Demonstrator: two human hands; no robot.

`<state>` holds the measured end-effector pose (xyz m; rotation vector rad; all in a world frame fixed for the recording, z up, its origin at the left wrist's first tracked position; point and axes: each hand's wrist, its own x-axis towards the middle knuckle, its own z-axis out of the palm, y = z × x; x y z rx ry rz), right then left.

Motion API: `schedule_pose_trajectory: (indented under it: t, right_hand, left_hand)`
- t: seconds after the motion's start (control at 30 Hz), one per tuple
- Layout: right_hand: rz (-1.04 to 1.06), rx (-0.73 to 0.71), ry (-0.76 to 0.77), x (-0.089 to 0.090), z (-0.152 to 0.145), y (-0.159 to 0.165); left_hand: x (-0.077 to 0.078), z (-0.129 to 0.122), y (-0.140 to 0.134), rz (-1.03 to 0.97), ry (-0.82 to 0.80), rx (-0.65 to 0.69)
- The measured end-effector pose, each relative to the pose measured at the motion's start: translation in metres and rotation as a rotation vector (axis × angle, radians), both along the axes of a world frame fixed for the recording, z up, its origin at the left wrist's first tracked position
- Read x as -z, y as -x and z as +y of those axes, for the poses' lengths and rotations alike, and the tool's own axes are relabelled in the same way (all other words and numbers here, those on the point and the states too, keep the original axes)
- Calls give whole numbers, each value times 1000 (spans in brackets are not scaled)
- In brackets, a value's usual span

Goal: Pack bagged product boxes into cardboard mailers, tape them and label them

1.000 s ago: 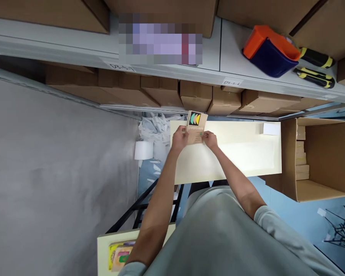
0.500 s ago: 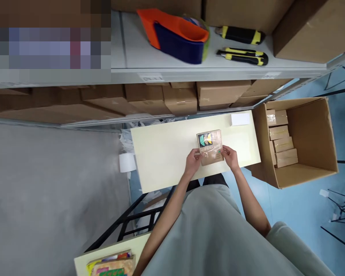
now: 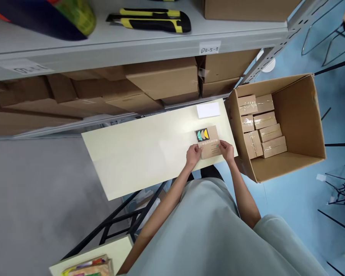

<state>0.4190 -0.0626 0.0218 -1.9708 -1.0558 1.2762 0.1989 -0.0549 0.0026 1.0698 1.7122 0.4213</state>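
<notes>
A small brown book [image 3: 210, 147] with green, tan and yellow half-circles on a dark panel is held between my two hands, cover up, over the front part of the cream table. My left hand [image 3: 193, 155] pinches its lower left edge with thumb and fingers. At its right edge, my right hand [image 3: 227, 150] grips in the same manner. How thick the book is cannot be made out from above. Just behind it lies a white rectangular item [image 3: 208, 110] on the cream table [image 3: 149, 142].
To the right stands an open cardboard box [image 3: 293, 168] with several small brown packets [image 3: 264, 120] inside. A grey shelf [image 3: 103, 51] at the back carries a box cutter [image 3: 152, 20] and a tape dispenser [image 3: 51, 17]. Colourful books [image 3: 89, 266] lie on another surface at lower left.
My view has shifted to the right and closer to the shelf, showing more packets in the box. Both hands still hold the book, now nearer the table's right end.
</notes>
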Motion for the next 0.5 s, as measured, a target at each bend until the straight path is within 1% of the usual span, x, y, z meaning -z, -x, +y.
schedule_pose_trajectory:
  t: [0.1, 0.2, 0.27, 0.4, 0.5]
  right_hand:
    - [-66, 4, 6, 1, -1, -6]
    - [-151, -27, 28, 1, -1, -5]
    - [-210, -56, 40, 1, -1, -4]
    - [-275, -117, 5, 2, 3, -6]
    - [-309, -150, -10, 3, 10, -11]
  left_hand:
    - [5, 3, -10, 30, 5, 31]
    - [4, 5, -13, 40, 36, 36]
    - [3, 5, -12, 49, 71, 6]
    - [0, 6, -11, 45, 104, -107]
    - [0, 7, -12, 53, 108, -120]
